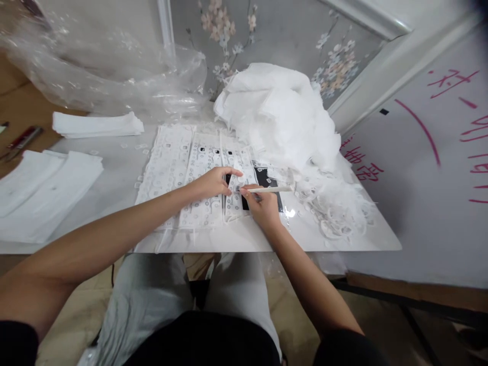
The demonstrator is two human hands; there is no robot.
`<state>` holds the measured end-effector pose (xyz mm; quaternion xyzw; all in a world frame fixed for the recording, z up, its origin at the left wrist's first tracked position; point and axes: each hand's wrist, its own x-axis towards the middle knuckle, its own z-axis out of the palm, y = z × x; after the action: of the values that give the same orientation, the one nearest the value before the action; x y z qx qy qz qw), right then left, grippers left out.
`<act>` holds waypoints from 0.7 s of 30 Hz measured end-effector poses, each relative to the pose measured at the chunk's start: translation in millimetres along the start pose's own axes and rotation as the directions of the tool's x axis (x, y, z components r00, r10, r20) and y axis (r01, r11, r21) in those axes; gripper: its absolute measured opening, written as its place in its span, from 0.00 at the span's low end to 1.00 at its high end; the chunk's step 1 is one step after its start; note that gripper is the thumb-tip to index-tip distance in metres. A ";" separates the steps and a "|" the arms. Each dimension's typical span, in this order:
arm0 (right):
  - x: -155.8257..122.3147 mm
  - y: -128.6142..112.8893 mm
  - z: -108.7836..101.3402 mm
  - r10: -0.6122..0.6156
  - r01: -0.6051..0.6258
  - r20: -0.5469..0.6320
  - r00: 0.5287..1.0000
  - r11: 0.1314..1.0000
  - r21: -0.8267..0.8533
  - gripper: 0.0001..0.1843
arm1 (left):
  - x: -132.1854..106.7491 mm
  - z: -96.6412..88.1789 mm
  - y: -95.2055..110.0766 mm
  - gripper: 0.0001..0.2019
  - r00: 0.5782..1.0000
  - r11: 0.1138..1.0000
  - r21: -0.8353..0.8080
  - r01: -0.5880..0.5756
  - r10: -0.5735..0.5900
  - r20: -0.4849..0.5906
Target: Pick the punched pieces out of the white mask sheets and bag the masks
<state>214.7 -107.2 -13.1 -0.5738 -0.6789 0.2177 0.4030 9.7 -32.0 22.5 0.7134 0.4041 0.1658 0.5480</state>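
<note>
Several white die-cut sheets (179, 168) full of small punched shapes lie side by side on a white board (236, 241) over my lap. My left hand (215, 182) rests on one strip, fingers curled and pressing it down near a dark opening. My right hand (263, 206) is closed around a thin white stick tool (272, 189), held like a pen with its tip at the strip right by my left fingertips. A black backing (265, 178) shows beneath the sheets at the right.
A heap of white waste material (278, 114) and loose cut-out rings (335, 213) lie at the right. Stacks of white sheets (95, 124) sit at the left, a crumpled clear plastic bag (110, 66) behind. A white panel with red writing (430, 142) stands right.
</note>
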 end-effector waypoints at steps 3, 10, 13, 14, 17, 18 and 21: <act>17.1 7.6 -14.3 0.049 -0.048 -0.018 0.999 0.995 0.084 0.19 | -3.7 2.3 0.9 0.28 0.994 0.992 0.109 -0.070 0.078 -0.077; 101.5 46.4 -35.1 -0.008 0.013 -0.037 0.999 0.992 0.124 0.25 | 3.8 4.2 -9.6 0.18 0.908 0.822 0.564 -0.072 0.288 -0.303; 114.8 57.3 -22.7 0.032 -0.032 0.000 0.999 0.980 0.198 0.24 | 13.4 3.2 -14.8 0.20 0.905 0.731 0.672 -0.120 0.359 -0.229; 115.4 59.6 -19.3 0.036 -0.041 0.028 0.999 0.979 0.200 0.23 | 16.1 2.9 -15.8 0.21 0.910 0.694 0.702 -0.163 0.381 -0.165; 111.6 64.0 -17.2 0.024 -0.050 0.128 0.991 0.977 0.207 0.21 | 20.6 2.2 -16.7 0.25 0.926 0.610 0.750 -0.256 0.377 0.010; 109.8 64.7 -18.9 0.016 -0.047 0.148 0.989 0.977 0.208 0.20 | 21.1 2.0 -16.7 0.26 0.932 0.597 0.758 -0.262 0.361 0.038; 105.6 64.5 -26.8 -0.016 -0.013 0.183 0.983 0.988 0.156 0.18 | 22.0 1.3 -17.1 0.26 0.948 0.586 0.773 -0.244 0.311 0.064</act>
<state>273.2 5.0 -15.1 -0.5172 -0.6945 0.3219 0.3827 17.4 -14.9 1.8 0.9255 0.3405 0.0878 0.1407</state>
